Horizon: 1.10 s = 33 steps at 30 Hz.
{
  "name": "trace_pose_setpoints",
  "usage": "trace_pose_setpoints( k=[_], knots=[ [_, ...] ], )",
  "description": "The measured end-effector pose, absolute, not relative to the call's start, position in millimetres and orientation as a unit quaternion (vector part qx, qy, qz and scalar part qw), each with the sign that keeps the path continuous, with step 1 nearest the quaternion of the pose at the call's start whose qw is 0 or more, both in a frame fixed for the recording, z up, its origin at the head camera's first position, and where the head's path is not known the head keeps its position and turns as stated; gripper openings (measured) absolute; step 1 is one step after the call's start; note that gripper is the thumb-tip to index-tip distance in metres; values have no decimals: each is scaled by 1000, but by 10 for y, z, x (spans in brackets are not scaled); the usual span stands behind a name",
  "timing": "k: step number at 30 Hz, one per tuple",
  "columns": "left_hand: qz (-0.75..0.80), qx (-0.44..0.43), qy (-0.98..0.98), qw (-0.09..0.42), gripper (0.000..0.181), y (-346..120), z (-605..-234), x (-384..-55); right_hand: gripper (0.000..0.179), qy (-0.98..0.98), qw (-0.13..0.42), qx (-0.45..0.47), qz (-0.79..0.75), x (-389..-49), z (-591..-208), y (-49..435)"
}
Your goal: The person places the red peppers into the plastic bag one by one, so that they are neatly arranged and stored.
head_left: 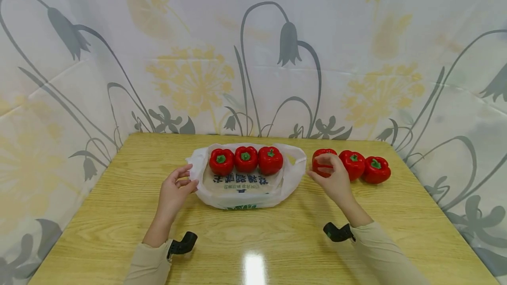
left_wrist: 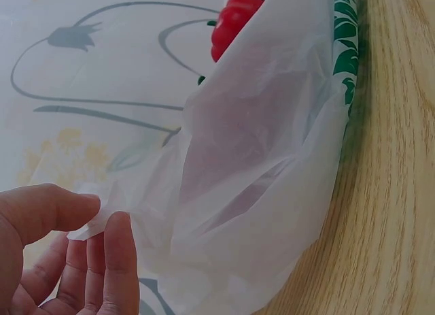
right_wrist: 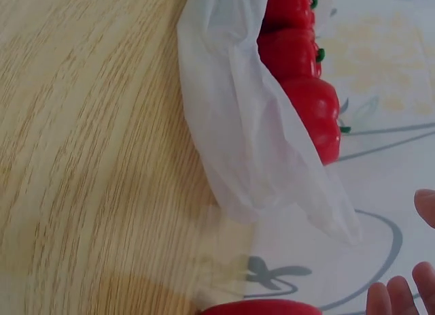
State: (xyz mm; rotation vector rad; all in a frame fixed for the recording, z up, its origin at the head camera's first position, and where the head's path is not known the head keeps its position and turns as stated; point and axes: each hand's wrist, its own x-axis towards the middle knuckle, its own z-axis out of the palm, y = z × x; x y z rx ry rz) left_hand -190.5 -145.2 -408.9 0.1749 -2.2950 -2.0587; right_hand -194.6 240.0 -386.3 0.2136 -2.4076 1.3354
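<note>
A white plastic bag (head_left: 292, 184) lies on the table with its mouth spread. Three red bell peppers (head_left: 270, 162) with green stems sit in a row inside it. My left hand (head_left: 176, 188) pinches the bag's left edge between thumb and fingers; the pinched plastic (left_wrist: 92, 225) shows in the left wrist view. To the right of the bag, my right hand (head_left: 334, 178) is held with thumb and fingers apart and nothing between them. It partly covers a bell pepper (head_left: 320, 153) in the head view. That pepper's red edge (right_wrist: 265, 307) appears at the bottom of the right wrist view.
Two more bell peppers (head_left: 352, 167) stand in line at the right, beyond my right hand. The wooden table (head_left: 245, 232) ends at a flower-patterned cloth (head_left: 222, 56) hanging behind it. Black wrist mounts (head_left: 183, 244) stick out from both sleeves.
</note>
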Motion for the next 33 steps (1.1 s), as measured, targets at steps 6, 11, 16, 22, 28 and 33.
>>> trace_pose_setpoints(
  k=[6, 11, 16, 22, 28, 33],
  knots=[
    [-669, 55, -741, 28, 47, -1452, -4084, -1906, 42, -864, 194, 69, 460, -1916, -3865, 2481],
    [-669, 55, -741, 27, 48, -1453, -4079, -1906, 41, -862, 196, 65, 463, -1886, -3889, 2552],
    [-670, 57, -740, 23, 48, -1456, -4080, -1897, 41, -860, 196, 61, 467, -1852, -3908, 2604],
    [-670, 58, -740, 24, 48, -1454, -4089, -1890, 41, -861, 203, 53, 463, -1829, -3925, 2659],
    [-669, 57, -741, 27, 47, -1455, -4091, -1897, 39, -861, 209, 46, 462, -1822, -3946, 2735],
    [-668, 57, -741, 27, 48, -1456, -4087, -1899, 39, -860, 215, 43, 461, -1815, -3958, 2788]
  ],
)
